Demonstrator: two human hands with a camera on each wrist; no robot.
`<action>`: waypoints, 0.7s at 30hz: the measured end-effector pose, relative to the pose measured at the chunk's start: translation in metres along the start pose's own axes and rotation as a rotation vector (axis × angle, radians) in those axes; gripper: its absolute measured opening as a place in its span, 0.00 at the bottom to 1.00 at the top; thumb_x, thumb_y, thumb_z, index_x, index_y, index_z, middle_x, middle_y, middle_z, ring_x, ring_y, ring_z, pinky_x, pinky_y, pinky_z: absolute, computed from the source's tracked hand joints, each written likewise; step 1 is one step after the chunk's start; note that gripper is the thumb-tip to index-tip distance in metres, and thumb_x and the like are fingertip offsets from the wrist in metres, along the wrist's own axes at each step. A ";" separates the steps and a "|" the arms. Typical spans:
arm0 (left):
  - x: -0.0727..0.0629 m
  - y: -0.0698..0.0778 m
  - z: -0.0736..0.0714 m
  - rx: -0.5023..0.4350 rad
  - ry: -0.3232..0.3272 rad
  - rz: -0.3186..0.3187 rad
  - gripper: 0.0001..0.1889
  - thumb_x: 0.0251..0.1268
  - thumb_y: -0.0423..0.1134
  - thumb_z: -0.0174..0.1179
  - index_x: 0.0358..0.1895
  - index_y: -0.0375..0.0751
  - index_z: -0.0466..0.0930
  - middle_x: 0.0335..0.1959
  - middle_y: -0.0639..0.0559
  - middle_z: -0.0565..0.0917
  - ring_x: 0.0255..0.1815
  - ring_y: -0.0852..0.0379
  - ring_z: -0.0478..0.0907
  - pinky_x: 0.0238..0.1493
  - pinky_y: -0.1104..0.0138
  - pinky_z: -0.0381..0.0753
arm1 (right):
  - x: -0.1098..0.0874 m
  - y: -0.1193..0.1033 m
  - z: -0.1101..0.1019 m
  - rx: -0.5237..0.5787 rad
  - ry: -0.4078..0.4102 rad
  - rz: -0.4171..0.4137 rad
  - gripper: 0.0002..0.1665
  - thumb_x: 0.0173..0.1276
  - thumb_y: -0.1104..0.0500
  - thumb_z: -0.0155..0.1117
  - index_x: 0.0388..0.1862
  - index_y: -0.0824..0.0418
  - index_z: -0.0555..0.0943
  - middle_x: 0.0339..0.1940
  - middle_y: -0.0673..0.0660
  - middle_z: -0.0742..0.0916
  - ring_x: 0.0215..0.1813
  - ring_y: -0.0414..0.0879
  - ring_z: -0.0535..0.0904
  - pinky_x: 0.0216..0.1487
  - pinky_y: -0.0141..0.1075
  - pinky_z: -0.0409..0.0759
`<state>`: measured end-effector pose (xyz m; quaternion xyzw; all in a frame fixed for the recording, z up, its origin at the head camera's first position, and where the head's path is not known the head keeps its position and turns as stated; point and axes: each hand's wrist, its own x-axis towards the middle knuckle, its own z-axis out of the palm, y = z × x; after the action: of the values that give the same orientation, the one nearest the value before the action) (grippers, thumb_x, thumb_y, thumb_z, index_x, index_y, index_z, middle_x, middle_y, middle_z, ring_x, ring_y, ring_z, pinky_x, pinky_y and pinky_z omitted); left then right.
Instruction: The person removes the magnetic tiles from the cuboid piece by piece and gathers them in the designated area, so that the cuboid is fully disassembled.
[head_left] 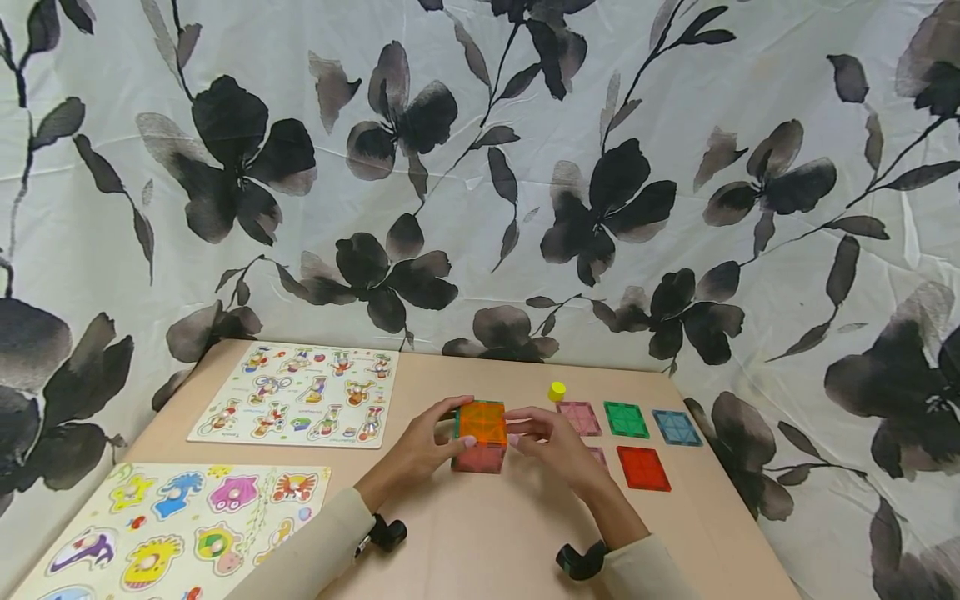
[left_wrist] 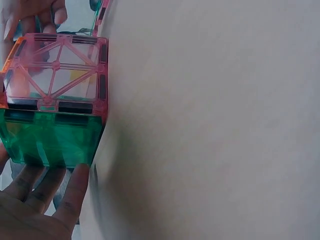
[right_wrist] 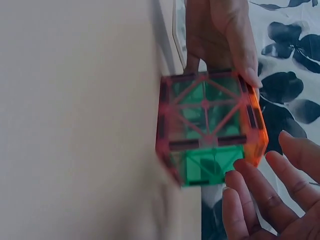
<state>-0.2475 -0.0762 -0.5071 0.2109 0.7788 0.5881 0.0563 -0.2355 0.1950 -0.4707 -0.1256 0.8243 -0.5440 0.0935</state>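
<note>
I see the left hand [head_left: 423, 446] grasping the tile cube [head_left: 482, 422], thumb at its orange top, fingers against its green left side. The right hand [head_left: 558, 446] is loose, fingers extended at the cube's right side and clasping nothing; I can't tell whether its fingertips touch. The cube's near side is pink. It is between the 2 hands, over the table [head_left: 457, 533]; I can't tell if it rests there. To the right lie 2 pink tiles [head_left: 579, 418], 1 green tile [head_left: 626, 419], 1 blue tile [head_left: 677, 427] and, nearer, 1 red tile [head_left: 643, 468]. A yellow piece [head_left: 557, 391] stands farther back. At left are 2 picture boards [head_left: 292, 396].
</note>
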 end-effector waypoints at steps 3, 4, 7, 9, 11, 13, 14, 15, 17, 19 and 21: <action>0.001 0.000 -0.001 0.023 -0.001 0.020 0.36 0.72 0.39 0.71 0.80 0.49 0.68 0.78 0.43 0.73 0.78 0.37 0.70 0.71 0.42 0.80 | 0.007 -0.001 0.008 0.016 -0.025 -0.003 0.21 0.76 0.59 0.70 0.66 0.54 0.84 0.63 0.60 0.88 0.57 0.51 0.85 0.57 0.35 0.88; 0.001 0.000 -0.001 0.030 -0.002 0.027 0.36 0.72 0.40 0.71 0.80 0.48 0.68 0.77 0.43 0.73 0.78 0.37 0.70 0.70 0.42 0.80 | 0.009 -0.001 0.010 0.019 -0.026 -0.004 0.21 0.76 0.58 0.70 0.65 0.55 0.85 0.62 0.60 0.89 0.56 0.51 0.86 0.57 0.35 0.88; 0.002 0.000 -0.003 0.048 -0.009 0.044 0.36 0.72 0.40 0.71 0.80 0.45 0.68 0.77 0.43 0.74 0.76 0.37 0.71 0.69 0.40 0.81 | 0.012 -0.003 0.014 0.024 -0.012 -0.014 0.19 0.76 0.59 0.70 0.64 0.55 0.86 0.57 0.61 0.90 0.53 0.50 0.87 0.57 0.36 0.89; 0.002 0.000 -0.004 0.058 -0.012 0.049 0.36 0.71 0.41 0.72 0.80 0.44 0.68 0.76 0.43 0.74 0.76 0.38 0.72 0.69 0.40 0.81 | 0.013 -0.004 0.016 0.037 0.006 -0.010 0.17 0.76 0.60 0.70 0.62 0.55 0.87 0.54 0.61 0.91 0.50 0.51 0.88 0.57 0.39 0.90; 0.002 0.000 -0.005 0.062 -0.012 0.050 0.37 0.71 0.41 0.72 0.79 0.44 0.68 0.76 0.43 0.74 0.75 0.38 0.72 0.69 0.40 0.80 | 0.013 -0.006 0.017 0.053 0.024 0.002 0.16 0.76 0.60 0.69 0.61 0.54 0.87 0.51 0.60 0.91 0.48 0.51 0.88 0.56 0.41 0.91; 0.003 0.000 -0.005 0.066 -0.010 0.051 0.37 0.70 0.41 0.73 0.79 0.45 0.68 0.76 0.43 0.75 0.75 0.38 0.72 0.69 0.39 0.81 | 0.013 -0.006 0.019 0.061 0.043 0.015 0.16 0.76 0.60 0.69 0.60 0.55 0.88 0.49 0.60 0.90 0.46 0.51 0.88 0.54 0.42 0.91; 0.003 0.000 -0.005 0.069 -0.011 0.048 0.37 0.69 0.41 0.73 0.79 0.46 0.68 0.75 0.43 0.75 0.75 0.38 0.72 0.69 0.40 0.81 | 0.013 -0.006 0.020 0.062 0.054 0.023 0.15 0.76 0.60 0.69 0.60 0.54 0.88 0.48 0.60 0.90 0.46 0.51 0.88 0.53 0.41 0.91; 0.003 0.000 -0.005 0.072 -0.011 0.047 0.37 0.69 0.41 0.74 0.79 0.47 0.69 0.75 0.43 0.75 0.75 0.37 0.73 0.69 0.40 0.81 | 0.013 -0.006 0.021 0.059 0.067 0.026 0.15 0.76 0.60 0.69 0.59 0.55 0.89 0.49 0.60 0.90 0.45 0.50 0.88 0.52 0.40 0.92; 0.003 0.000 -0.005 0.076 -0.013 0.041 0.37 0.68 0.41 0.74 0.78 0.50 0.69 0.75 0.43 0.75 0.75 0.37 0.73 0.69 0.40 0.81 | 0.013 -0.006 0.022 0.058 0.092 0.031 0.14 0.76 0.60 0.69 0.59 0.54 0.89 0.51 0.60 0.89 0.46 0.50 0.87 0.50 0.38 0.92; 0.004 0.000 -0.005 0.079 -0.014 0.037 0.37 0.68 0.41 0.75 0.78 0.52 0.69 0.75 0.44 0.75 0.75 0.37 0.73 0.69 0.40 0.81 | 0.013 -0.007 0.023 0.061 0.112 0.030 0.14 0.76 0.60 0.69 0.58 0.54 0.90 0.55 0.59 0.88 0.48 0.50 0.87 0.50 0.37 0.91; 0.004 0.001 -0.005 0.078 -0.011 0.038 0.37 0.67 0.41 0.75 0.78 0.51 0.69 0.75 0.44 0.76 0.74 0.37 0.73 0.69 0.40 0.81 | 0.013 -0.009 0.024 0.070 0.126 0.021 0.14 0.76 0.60 0.69 0.58 0.54 0.90 0.57 0.59 0.87 0.50 0.50 0.86 0.51 0.36 0.91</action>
<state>-0.2524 -0.0789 -0.5045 0.2311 0.7966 0.5571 0.0413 -0.2401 0.1664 -0.4720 -0.0789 0.8104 -0.5782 0.0514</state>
